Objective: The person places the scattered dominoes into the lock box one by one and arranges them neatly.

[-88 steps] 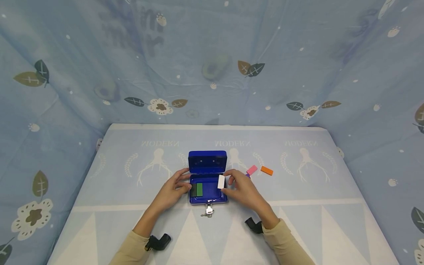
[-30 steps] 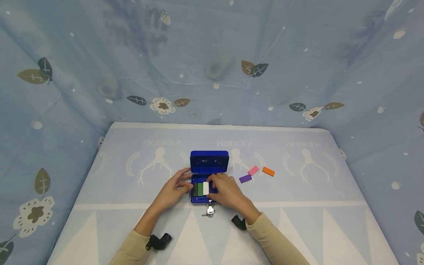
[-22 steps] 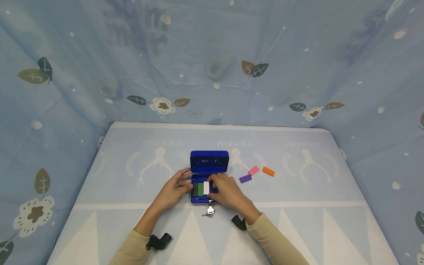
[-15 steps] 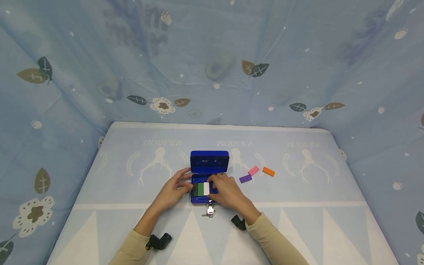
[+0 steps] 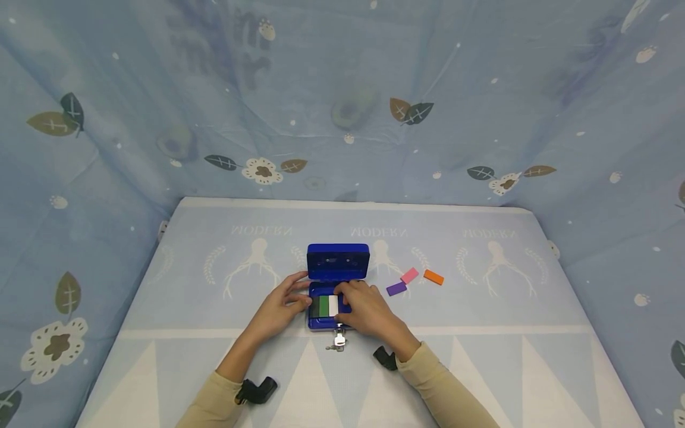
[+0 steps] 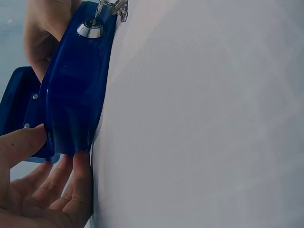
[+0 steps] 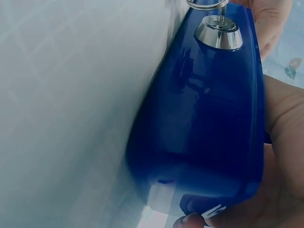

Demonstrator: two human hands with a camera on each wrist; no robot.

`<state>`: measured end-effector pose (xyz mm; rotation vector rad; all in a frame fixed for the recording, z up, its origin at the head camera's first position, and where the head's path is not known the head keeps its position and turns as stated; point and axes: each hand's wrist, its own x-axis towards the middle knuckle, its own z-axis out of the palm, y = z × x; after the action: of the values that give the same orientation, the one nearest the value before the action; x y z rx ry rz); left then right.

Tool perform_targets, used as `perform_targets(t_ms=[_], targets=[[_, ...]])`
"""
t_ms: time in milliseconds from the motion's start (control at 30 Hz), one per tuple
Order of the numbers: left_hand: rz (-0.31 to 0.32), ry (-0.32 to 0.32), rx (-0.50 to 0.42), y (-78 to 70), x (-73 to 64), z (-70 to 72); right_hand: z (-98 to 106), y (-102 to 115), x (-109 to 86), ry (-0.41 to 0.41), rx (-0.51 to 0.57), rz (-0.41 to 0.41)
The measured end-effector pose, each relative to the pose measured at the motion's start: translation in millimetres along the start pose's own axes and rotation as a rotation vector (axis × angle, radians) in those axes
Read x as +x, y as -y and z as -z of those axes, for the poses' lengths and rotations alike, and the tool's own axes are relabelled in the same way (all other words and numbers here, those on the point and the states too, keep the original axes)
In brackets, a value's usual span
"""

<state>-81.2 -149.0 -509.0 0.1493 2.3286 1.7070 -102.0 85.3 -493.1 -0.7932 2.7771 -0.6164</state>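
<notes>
A small blue cash box (image 5: 321,324) stands on the table with its lid (image 5: 338,261) raised at the back. My left hand (image 5: 275,309) grips the box's left end; in the left wrist view the thumb lies at the rim and the fingers against the outer wall. Inside, a black block (image 5: 315,307), a green block (image 5: 323,306) and a white block (image 5: 333,305) lie side by side at the left. My right hand (image 5: 369,309) reaches into the box and pinches the white block by its ends. In the right wrist view the box wall hides that block.
A purple block (image 5: 396,289), a pink block (image 5: 409,275) and an orange block (image 5: 434,277) lie on the table right of the box. Keys (image 5: 339,341) hang from the lock at the front. Patterned blue cloth (image 5: 342,89) rises behind the table.
My right hand has carried the white block left across the box, up against the green one, uncovering the purple block. Over the last second both hands stay almost still.
</notes>
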Motion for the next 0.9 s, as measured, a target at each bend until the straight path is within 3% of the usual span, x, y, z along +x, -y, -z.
perform_targets(t_ms=[333, 900], targets=[[-0.006, -0.005, 0.009, 2.7, 0.2, 0.2, 13.6, -1.3, -13.3, -0.084, 0.154, 0.014], [-0.011, -0.005, 0.014, 1.8, 0.1, 0.1, 26.0, -27.1, -36.1, -0.224, 0.260, -0.036]])
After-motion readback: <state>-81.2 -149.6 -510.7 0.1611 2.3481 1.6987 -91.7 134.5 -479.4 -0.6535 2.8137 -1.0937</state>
